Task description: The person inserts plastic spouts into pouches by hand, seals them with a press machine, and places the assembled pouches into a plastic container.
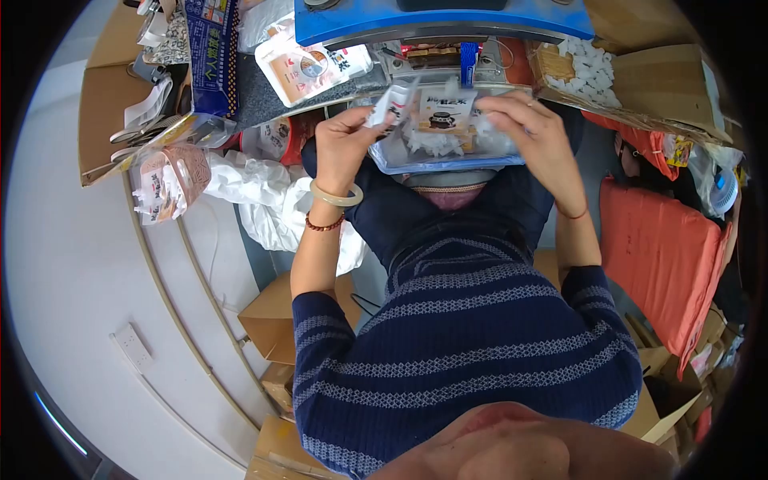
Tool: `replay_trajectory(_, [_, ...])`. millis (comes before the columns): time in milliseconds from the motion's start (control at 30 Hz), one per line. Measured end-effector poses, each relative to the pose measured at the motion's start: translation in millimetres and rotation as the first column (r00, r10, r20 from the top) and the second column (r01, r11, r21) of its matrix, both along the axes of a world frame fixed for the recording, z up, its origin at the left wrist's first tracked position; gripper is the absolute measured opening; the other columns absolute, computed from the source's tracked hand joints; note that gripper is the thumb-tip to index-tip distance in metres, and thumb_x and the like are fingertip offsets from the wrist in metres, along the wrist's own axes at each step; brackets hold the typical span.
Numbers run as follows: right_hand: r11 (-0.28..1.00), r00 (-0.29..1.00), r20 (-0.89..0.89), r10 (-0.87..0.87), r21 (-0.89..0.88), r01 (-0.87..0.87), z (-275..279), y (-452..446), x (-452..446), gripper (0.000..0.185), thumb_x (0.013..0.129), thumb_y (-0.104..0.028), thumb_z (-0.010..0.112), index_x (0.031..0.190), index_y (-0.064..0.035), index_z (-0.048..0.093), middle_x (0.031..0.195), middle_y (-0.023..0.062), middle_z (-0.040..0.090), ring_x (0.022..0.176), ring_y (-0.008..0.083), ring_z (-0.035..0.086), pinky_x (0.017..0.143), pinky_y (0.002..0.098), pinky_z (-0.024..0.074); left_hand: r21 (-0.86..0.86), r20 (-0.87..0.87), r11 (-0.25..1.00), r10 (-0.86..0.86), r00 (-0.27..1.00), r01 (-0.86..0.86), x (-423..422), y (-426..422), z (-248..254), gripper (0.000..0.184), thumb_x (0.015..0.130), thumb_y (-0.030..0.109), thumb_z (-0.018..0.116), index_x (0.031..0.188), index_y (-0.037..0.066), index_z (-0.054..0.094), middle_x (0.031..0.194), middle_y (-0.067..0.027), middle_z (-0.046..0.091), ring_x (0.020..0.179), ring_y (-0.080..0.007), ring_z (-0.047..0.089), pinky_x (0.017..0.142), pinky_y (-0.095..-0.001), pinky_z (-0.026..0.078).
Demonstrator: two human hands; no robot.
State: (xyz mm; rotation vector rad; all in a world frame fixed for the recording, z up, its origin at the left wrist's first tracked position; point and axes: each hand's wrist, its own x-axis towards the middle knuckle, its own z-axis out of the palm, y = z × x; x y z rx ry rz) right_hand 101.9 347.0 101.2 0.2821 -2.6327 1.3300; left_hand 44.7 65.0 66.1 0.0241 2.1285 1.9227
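Plastic tray (448,167) is sitting over the lap (376,208), probably for easy reach. Left hand (344,142) is pinching a packet (390,106) above its left side; right hand (538,132) is hovering over its right, grip blurred, can't tell.

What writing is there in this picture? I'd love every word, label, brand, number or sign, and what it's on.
"个人": on the dark blue bag, upper left; its other characters are too blurred.
Too blurred to read: black characters on the white packet in the bin; print on the held packet in the left hand.
Too small: print on the white pouch.
No brand or number reads clearly.
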Motion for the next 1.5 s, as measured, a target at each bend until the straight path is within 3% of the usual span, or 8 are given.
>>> replay_trajectory(233, [0.963,0.964,-0.267,0.009,-0.257,-0.080,40,-33,-29,0.015,0.086,-0.007,0.070,0.100,-0.0017,0.070,0.096,0.0076,0.068,0.087,0.0191,0.065,0.076,0.0287,0.0512,0.074,0.023,0.984,-0.167,0.986,0.164,7,25,15,0.019,0.083,0.009,0.078,0.096,-0.004,0.074,0.077,-0.0002,0.069,0.068,-0.0015,0.054,0.059,-0.0175,0.042])
replay_trajectory(300, [0.987,0.907,-0.388,0.163,0.066,-0.149,33,-29,-40,0.015,0.086,-0.010,0.069,0.098,-0.0007,0.068,0.094,0.0086,0.068,0.085,0.0219,0.065,0.075,0.0305,0.0514,0.079,0.067,0.958,-0.282,0.957,0.276,4,22,20,0.018,0.086,0.012,0.076,0.096,-0.003,0.074,0.078,-0.0011,0.070,0.068,-0.0018,0.054,0.059,-0.0177,0.043])
replay_trajectory(467, [0.924,0.937,0.074,0.341,0.159,-0.348,12,-3,-51,0.022,0.091,-0.020,0.063,0.102,-0.0009,0.066,0.094,0.0130,0.067,0.084,0.0275,0.066,0.074,0.0350,0.0510,0.324,0.299,0.835,-0.536,0.790,0.444,-7,23,-13,0.020,0.089,0.012,0.072,0.102,-0.004,0.072,0.091,-0.0076,0.073,0.081,-0.0082,0.064,0.072,-0.0232,0.052])
replay_trajectory(667, [0.875,0.905,-0.411,-0.111,0.391,0.285,-16,40,-42,0.025,0.096,-0.024,0.056,0.108,-0.0048,0.067,0.100,0.0159,0.069,0.087,0.0373,0.066,0.075,0.0410,0.0528,0.602,0.469,0.793,-0.445,0.763,0.092,-33,55,-36,0.025,0.092,0.011,0.066,0.111,-0.004,0.065,0.106,-0.0114,0.070,0.092,-0.0157,0.069,0.083,-0.0307,0.056])
replay_trajectory(800, [0.631,0.830,-0.293,-0.476,0.544,0.554,-50,97,-63,0.021,0.093,-0.016,0.053,0.109,-0.0079,0.064,0.104,0.0192,0.066,0.085,0.0418,0.064,0.073,0.0473,0.0521,0.616,0.485,0.787,-0.396,0.780,0.017,-45,68,-42,0.024,0.092,0.010,0.066,0.110,-0.006,0.065,0.105,-0.0112,0.070,0.090,-0.0158,0.069,0.082,-0.0295,0.056])
replay_trajectory(1067, [0.744,0.912,-0.151,-0.380,0.536,0.399,-70,111,-68,0.029,0.091,-0.009,0.052,0.119,-0.0069,0.060,0.109,0.0233,0.063,0.096,0.0436,0.061,0.082,0.0471,0.0502,-0.124,-0.298,0.979,0.120,0.947,-0.163,-81,0,-58,0.035,0.085,0.017,0.075,0.110,-0.004,0.065,0.101,-0.0126,0.071,0.087,-0.0218,0.066,0.082,-0.0328,0.052])
replay_trajectory(1200, [0.784,0.828,-0.325,-0.457,0.292,0.548,-54,109,-44,0.030,0.096,-0.013,0.055,0.125,-0.0070,0.060,0.110,0.0188,0.065,0.096,0.0360,0.065,0.083,0.0391,0.0515,-0.725,-0.637,0.659,-0.534,0.555,-0.198,-71,-44,-83,0.061,0.082,0.014,0.073,0.135,0.000,0.047,0.139,-0.0245,0.048,0.131,-0.0375,0.044,0.103,-0.0474,0.038])
replay_trajectory(1500, [0.989,0.997,0.061,0.049,-0.141,-0.040,-15,-31,0,0.023,0.090,-0.010,0.067,0.113,-0.0035,0.067,0.106,0.0088,0.067,0.091,0.0181,0.062,0.079,0.0278,0.0499,-0.322,-0.478,0.936,-0.031,0.878,-0.142,-16,-19,-30,0.032,0.077,-0.011,0.060,0.103,0.001,0.074,0.102,-0.0117,0.074,0.084,-0.0126,0.068,0.077,-0.0246,0.051])
